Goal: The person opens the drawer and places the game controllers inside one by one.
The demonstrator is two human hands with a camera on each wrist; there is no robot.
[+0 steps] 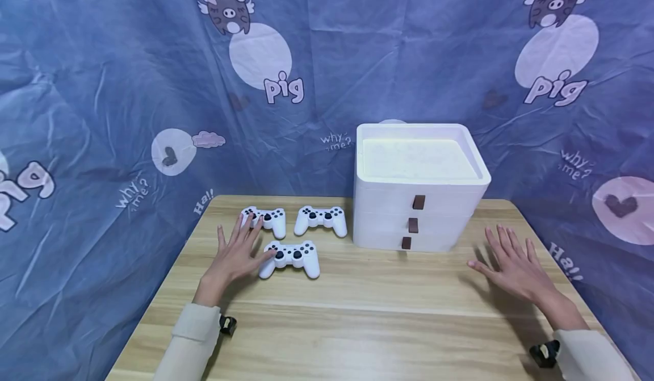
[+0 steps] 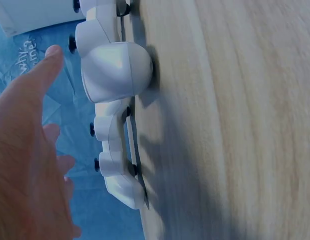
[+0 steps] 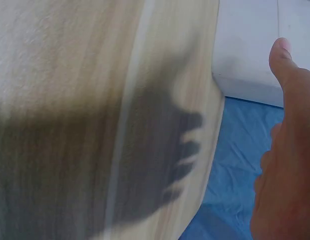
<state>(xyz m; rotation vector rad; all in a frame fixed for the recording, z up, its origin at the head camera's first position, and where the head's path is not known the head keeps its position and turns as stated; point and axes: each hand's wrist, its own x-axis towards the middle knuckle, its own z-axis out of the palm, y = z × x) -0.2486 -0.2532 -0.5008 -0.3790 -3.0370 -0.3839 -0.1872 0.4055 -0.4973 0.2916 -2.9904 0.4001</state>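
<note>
My left hand (image 1: 237, 258) hovers with spread fingers over the left side of the table, holding nothing. In the head view its fingers overlap the back left white game controller (image 1: 276, 220), and its thumb overlaps the front controller (image 1: 289, 258). A third white controller (image 1: 321, 217) lies at the back, to the right. The left wrist view shows a controller grip (image 2: 114, 72) just beyond the thumb. My right hand (image 1: 521, 270), fingers spread, is above the table right of a white drawer box (image 1: 403, 222); its shadow falls on the wood in the right wrist view.
The drawer box has three drawers with brown tabs (image 1: 419, 202) and a shallow tray top with a raised rim (image 1: 424, 181). Behind the wooden table (image 1: 357, 324) hangs a blue printed cloth (image 1: 352, 46), which also runs along both sides.
</note>
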